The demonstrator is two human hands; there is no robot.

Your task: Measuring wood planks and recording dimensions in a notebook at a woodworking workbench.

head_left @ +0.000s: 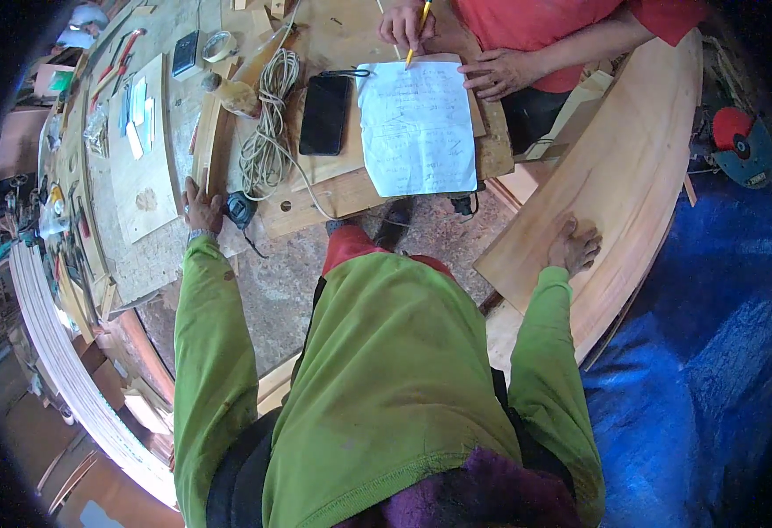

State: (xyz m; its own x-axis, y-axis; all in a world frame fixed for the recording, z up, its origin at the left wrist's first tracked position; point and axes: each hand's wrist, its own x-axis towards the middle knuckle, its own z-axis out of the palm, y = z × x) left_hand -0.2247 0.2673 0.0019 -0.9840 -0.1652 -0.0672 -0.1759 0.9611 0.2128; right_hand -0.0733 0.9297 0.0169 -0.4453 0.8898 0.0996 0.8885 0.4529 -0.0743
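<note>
My left hand (201, 208) rests flat on the workbench edge (153, 264), fingers apart, right beside a small dark tape measure (241, 209). My right hand (574, 246) lies spread on a large plywood panel (615, 167) leaning at my right. Both hands hold nothing. Across the bench a person in a red shirt holds a yellow pencil (419, 26) over a white sheet of paper (417, 128) with handwriting; their other hand (496, 72) rests by the sheet's corner.
A black phone (324, 114) and a coil of cord (267, 132) lie left of the paper. Pliers, tape and small boards litter the bench's left part. A circular saw (742, 145) sits at far right above a blue tarp (694, 352).
</note>
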